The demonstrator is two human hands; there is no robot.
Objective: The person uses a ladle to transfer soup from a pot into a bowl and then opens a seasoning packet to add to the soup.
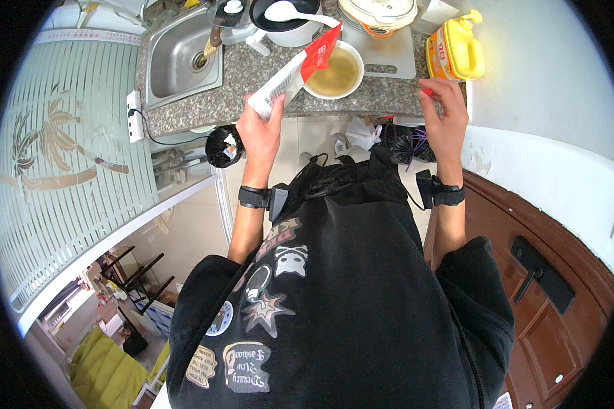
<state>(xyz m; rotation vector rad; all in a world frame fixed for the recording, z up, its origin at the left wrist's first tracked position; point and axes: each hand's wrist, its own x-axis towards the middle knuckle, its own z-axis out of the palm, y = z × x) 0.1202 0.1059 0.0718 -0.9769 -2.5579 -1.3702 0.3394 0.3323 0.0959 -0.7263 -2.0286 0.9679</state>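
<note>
My left hand [260, 134] grips the lower end of a red and white plastic packet [292, 70], which slants up and to the right. The packet's red end overlaps the left part of a white bowl [360, 76] in this view; I cannot tell whether anything leaves it. A cloudy yellowish liquid [337, 74] fills much of the bowl, which stands near the counter's front edge. Off to the right, my right hand [446, 115] pinches a small red piece [428, 92] between thumb and fingers. What that piece is, I cannot make out.
Behind the bowl are a white ladle [286, 11] on a dark-lined pan [291, 38], a cutting board [401, 56] and a lidded pot [381, 13]. A yellow jug [460, 48] stands right, a steel sink [176, 76] left. Below hangs a black-lined bin [217, 151].
</note>
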